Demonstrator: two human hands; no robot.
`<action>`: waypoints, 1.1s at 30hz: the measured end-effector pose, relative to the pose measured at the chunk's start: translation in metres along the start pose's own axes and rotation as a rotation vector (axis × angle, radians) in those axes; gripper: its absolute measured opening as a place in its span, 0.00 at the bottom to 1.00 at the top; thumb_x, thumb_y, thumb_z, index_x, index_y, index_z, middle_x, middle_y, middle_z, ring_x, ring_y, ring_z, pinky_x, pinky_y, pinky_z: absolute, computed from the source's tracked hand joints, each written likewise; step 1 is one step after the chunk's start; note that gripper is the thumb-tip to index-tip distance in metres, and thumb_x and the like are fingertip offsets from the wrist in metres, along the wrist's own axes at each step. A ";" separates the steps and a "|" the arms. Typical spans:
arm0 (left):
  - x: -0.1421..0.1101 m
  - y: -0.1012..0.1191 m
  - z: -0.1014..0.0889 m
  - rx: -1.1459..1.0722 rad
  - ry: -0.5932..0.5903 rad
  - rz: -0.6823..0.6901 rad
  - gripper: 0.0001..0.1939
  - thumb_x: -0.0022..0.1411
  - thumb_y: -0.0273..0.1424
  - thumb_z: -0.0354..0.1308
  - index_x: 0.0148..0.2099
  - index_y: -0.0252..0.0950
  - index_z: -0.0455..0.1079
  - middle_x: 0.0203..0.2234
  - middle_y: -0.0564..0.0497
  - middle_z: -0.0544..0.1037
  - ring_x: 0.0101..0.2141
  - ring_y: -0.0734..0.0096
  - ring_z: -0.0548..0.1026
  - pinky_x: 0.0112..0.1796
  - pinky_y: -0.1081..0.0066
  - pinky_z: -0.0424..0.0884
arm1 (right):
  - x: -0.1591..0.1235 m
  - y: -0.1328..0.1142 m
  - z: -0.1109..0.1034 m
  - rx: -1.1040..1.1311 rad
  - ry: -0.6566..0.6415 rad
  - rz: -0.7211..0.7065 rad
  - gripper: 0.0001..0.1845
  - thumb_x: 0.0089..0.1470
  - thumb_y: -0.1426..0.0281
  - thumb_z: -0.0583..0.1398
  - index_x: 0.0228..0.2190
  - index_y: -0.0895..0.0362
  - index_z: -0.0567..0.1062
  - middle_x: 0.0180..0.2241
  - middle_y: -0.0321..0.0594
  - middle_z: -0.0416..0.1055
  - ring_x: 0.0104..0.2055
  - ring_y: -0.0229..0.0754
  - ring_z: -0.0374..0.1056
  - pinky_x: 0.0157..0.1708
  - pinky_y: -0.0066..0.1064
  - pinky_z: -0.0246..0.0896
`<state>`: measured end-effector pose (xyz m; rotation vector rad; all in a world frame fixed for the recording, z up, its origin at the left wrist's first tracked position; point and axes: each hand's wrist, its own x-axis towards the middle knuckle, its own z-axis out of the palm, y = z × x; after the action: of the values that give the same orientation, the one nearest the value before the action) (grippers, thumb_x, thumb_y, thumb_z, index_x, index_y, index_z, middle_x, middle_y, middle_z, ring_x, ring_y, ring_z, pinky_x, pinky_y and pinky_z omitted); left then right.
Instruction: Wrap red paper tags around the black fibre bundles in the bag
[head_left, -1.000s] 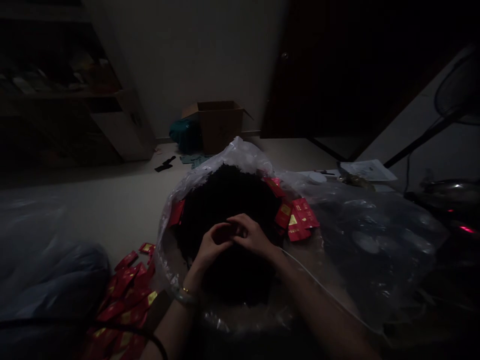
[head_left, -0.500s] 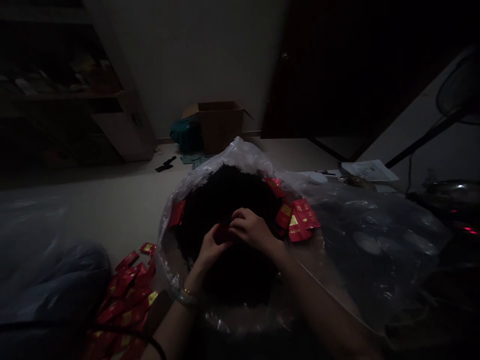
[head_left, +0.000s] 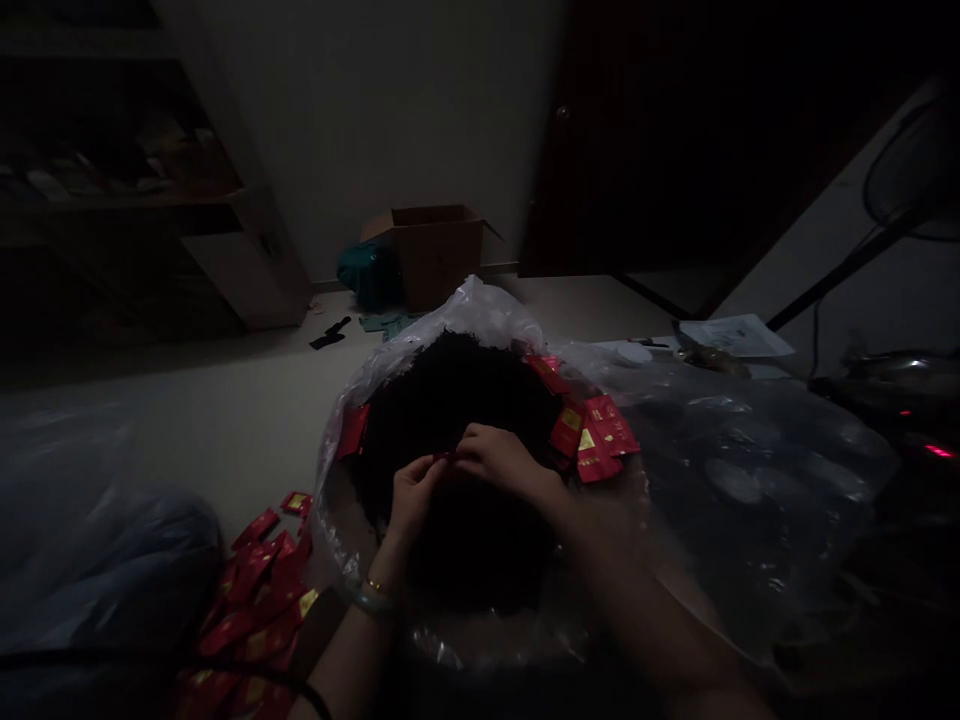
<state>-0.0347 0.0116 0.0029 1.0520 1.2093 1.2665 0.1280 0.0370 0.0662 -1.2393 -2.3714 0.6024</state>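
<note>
With fingers of left hand (head_left: pixel 411 498) and right hand (head_left: pixel 499 460) pinched nearly closed on a mostly hidden red packet (head_left: pixel 443 456), holding both sides above the dark heap (head_left: pixel 457 385), presumably for steadiness.

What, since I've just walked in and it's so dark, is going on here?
A person's left hand and right hand hold a small red packet at their fingertips, over a heap of dark loose material surrounded by clear plastic. Flat red packets lie at the heap's right edge, and another red piece at its left. A pile of red packets sits outside, lower left. Whether the held packet is open is too dark to tell.
</note>
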 end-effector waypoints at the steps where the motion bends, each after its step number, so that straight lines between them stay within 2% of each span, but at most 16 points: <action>1: 0.000 -0.001 0.000 -0.018 0.015 -0.007 0.14 0.47 0.39 0.64 0.32 0.34 0.77 0.26 0.51 0.79 0.30 0.67 0.75 0.33 0.71 0.70 | 0.000 0.000 0.002 0.081 0.054 0.020 0.05 0.49 0.73 0.62 0.31 0.54 0.77 0.32 0.38 0.71 0.33 0.37 0.67 0.31 0.27 0.58; 4: 0.000 -0.002 0.000 -0.050 0.040 -0.011 0.14 0.46 0.40 0.64 0.29 0.33 0.75 0.21 0.54 0.77 0.24 0.72 0.72 0.28 0.75 0.67 | 0.001 0.005 0.013 0.369 0.205 0.179 0.12 0.44 0.73 0.64 0.35 0.55 0.76 0.29 0.34 0.72 0.30 0.36 0.67 0.31 0.27 0.60; 8: -0.002 -0.001 0.001 -0.050 0.009 -0.035 0.15 0.46 0.41 0.65 0.28 0.33 0.74 0.21 0.54 0.76 0.23 0.74 0.71 0.26 0.76 0.66 | 0.000 0.015 0.028 0.641 0.174 0.382 0.09 0.41 0.67 0.64 0.27 0.59 0.77 0.23 0.35 0.73 0.26 0.37 0.67 0.27 0.27 0.60; 14: -0.004 0.004 0.003 -0.037 -0.066 -0.112 0.16 0.43 0.39 0.67 0.31 0.32 0.76 0.24 0.50 0.79 0.25 0.70 0.74 0.27 0.74 0.68 | -0.006 0.022 0.038 0.754 0.194 0.422 0.08 0.39 0.67 0.64 0.22 0.60 0.77 0.20 0.34 0.72 0.23 0.35 0.65 0.25 0.26 0.57; 19: -0.005 0.006 0.002 -0.010 -0.102 -0.150 0.17 0.41 0.40 0.68 0.29 0.31 0.76 0.21 0.50 0.78 0.23 0.70 0.74 0.25 0.74 0.67 | -0.009 0.023 0.042 0.841 0.115 0.472 0.12 0.38 0.64 0.65 0.24 0.60 0.77 0.18 0.33 0.69 0.19 0.33 0.61 0.20 0.25 0.55; 22: -0.005 0.006 0.003 -0.025 -0.098 -0.153 0.17 0.41 0.40 0.69 0.28 0.31 0.74 0.20 0.52 0.77 0.23 0.71 0.74 0.25 0.75 0.67 | -0.010 0.024 0.048 0.856 0.141 0.481 0.14 0.36 0.61 0.67 0.23 0.60 0.76 0.17 0.33 0.69 0.19 0.33 0.62 0.19 0.25 0.55; 24: -0.005 0.004 0.004 -0.066 -0.117 -0.183 0.18 0.41 0.40 0.69 0.30 0.31 0.73 0.22 0.52 0.78 0.23 0.71 0.74 0.26 0.75 0.67 | -0.009 0.024 0.053 0.867 0.172 0.490 0.15 0.36 0.60 0.67 0.23 0.60 0.76 0.17 0.33 0.69 0.19 0.34 0.62 0.20 0.25 0.56; 28: -0.007 0.001 0.007 -0.134 -0.269 -0.340 0.26 0.38 0.39 0.71 0.39 0.30 0.72 0.26 0.49 0.79 0.24 0.67 0.76 0.27 0.71 0.70 | -0.007 0.028 0.058 0.815 0.216 0.507 0.15 0.39 0.60 0.65 0.25 0.60 0.77 0.20 0.36 0.72 0.22 0.37 0.66 0.22 0.27 0.59; 31: -0.007 -0.001 0.008 -0.126 -0.234 -0.397 0.26 0.35 0.37 0.72 0.36 0.29 0.72 0.24 0.47 0.79 0.23 0.66 0.77 0.27 0.71 0.71 | -0.007 0.039 0.047 0.620 0.226 0.486 0.16 0.49 0.60 0.59 0.31 0.60 0.78 0.30 0.42 0.76 0.32 0.42 0.70 0.30 0.30 0.63; 33: -0.006 -0.001 0.008 -0.126 -0.177 -0.405 0.25 0.34 0.37 0.72 0.35 0.29 0.72 0.24 0.47 0.79 0.23 0.66 0.76 0.27 0.70 0.71 | -0.010 0.050 0.036 0.344 0.257 0.492 0.17 0.54 0.63 0.56 0.40 0.59 0.76 0.40 0.46 0.75 0.42 0.46 0.69 0.40 0.33 0.62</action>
<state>-0.0263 0.0059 0.0030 0.7613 1.1216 0.9030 0.1479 0.0474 0.0079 -1.6258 -1.6693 0.8924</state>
